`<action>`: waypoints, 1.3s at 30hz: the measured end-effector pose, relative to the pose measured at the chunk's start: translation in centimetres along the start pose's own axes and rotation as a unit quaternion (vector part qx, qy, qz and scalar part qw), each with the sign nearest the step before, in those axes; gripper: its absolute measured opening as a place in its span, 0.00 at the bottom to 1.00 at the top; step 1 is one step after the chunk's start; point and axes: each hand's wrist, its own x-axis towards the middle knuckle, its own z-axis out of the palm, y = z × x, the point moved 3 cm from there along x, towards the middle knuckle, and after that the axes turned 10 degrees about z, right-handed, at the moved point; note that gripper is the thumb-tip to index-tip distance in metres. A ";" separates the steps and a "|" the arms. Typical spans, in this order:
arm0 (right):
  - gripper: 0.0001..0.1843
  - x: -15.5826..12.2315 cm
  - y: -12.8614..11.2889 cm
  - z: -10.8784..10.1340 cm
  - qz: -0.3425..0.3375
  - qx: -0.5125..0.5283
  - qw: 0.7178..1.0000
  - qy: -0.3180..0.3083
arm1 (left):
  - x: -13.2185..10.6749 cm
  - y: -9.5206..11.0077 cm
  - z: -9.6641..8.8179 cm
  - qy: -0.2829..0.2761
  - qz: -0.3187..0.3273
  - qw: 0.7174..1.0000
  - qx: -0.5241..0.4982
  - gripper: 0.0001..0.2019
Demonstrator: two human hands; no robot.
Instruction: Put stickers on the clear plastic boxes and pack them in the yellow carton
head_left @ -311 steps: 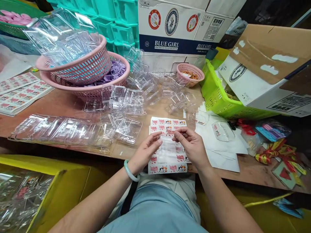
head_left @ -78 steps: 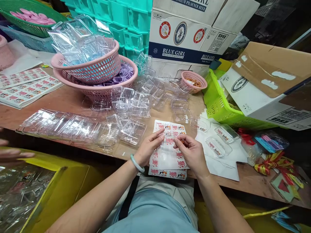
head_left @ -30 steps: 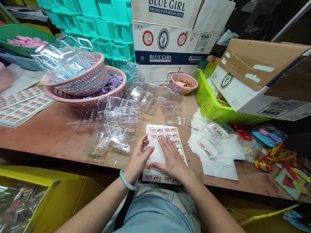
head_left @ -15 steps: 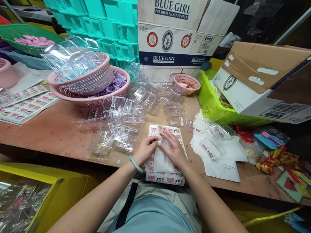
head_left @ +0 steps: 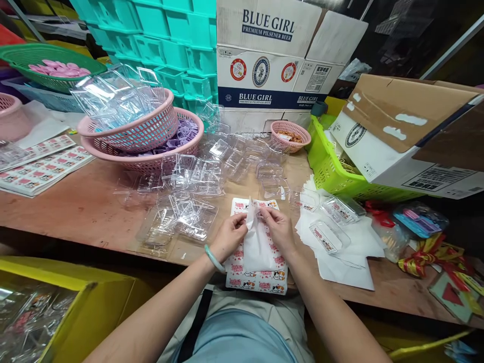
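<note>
One creased white paper sheet (head_left: 259, 254) is lying over cat-printed sticker sheets (head_left: 260, 283) just below the centre of the frame. The left hand (head_left: 228, 235) is pinching its raised edge; the right hand (head_left: 280, 232) is holding its fingertips together just beside that edge, and what they are gripping is too small to tell. Clear plastic boxes (head_left: 192, 217) are lying on the surface (head_left: 75, 204) left of centre.

sticker sheet (head_left: 260, 283): partly covered | yellow bin (head_left: 104, 305): cut off left | crates (head_left: 161, 33): cropped top
</note>
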 end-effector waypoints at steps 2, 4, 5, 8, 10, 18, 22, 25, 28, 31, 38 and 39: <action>0.18 1.1 0.1 -1.3 0.035 0.096 0.993 0.064 | -0.5 -0.3 -0.5 0.028 -0.027 0.999 0.009 0.19; 0.19 1.7 -0.2 -2.8 0.035 0.167 0.973 0.156 | -1.3 0.0 -0.9 0.064 -0.025 0.996 0.054 0.22; 0.19 1.6 -0.6 -3.5 0.015 0.172 0.964 0.201 | -1.8 0.4 -1.0 0.087 0.000 0.992 0.090 0.24; 0.14 -0.5 -2.9 -4.0 -0.127 0.031 0.960 0.247 | -3.2 2.3 -0.3 0.130 0.105 0.972 0.166 0.25; 0.11 -2.7 -4.4 -2.6 -0.247 -0.127 0.946 0.167 | -3.4 2.8 0.7 0.099 0.102 0.984 0.104 0.22; 0.36 -5.1 -3.5 -0.7 -0.165 -0.164 0.973 0.003 | -1.5 2.3 1.6 0.067 0.003 0.989 -0.134 0.14; 0.31 -3.2 -3.1 -1.0 -0.026 -0.053 0.995 -0.079 | -1.5 2.1 2.1 0.063 -0.037 0.973 -0.220 0.19; 0.27 -2.6 -3.2 -1.1 0.005 0.010 0.998 -0.054 | -1.7 2.2 1.8 0.078 -0.012 0.981 -0.180 0.21; 0.26 -2.8 -3.5 -1.2 -0.021 0.012 1.000 0.002 | -1.8 2.6 1.3 0.066 0.049 0.995 -0.049 0.19; 0.25 -4.0 -4.8 -1.2 -0.102 -0.082 0.991 0.036 | -1.8 2.8 1.0 0.060 0.122 0.989 0.051 0.09; 0.28 -5.9 -5.6 -0.5 0.045 0.167 0.977 -0.125 | -1.1 2.9 0.9 0.009 0.137 0.990 -0.045 0.03; 0.26 -5.9 -4.9 -0.4 0.115 0.217 0.960 -0.136 | -1.2 3.2 0.9 -0.011 0.149 0.987 -0.058 0.03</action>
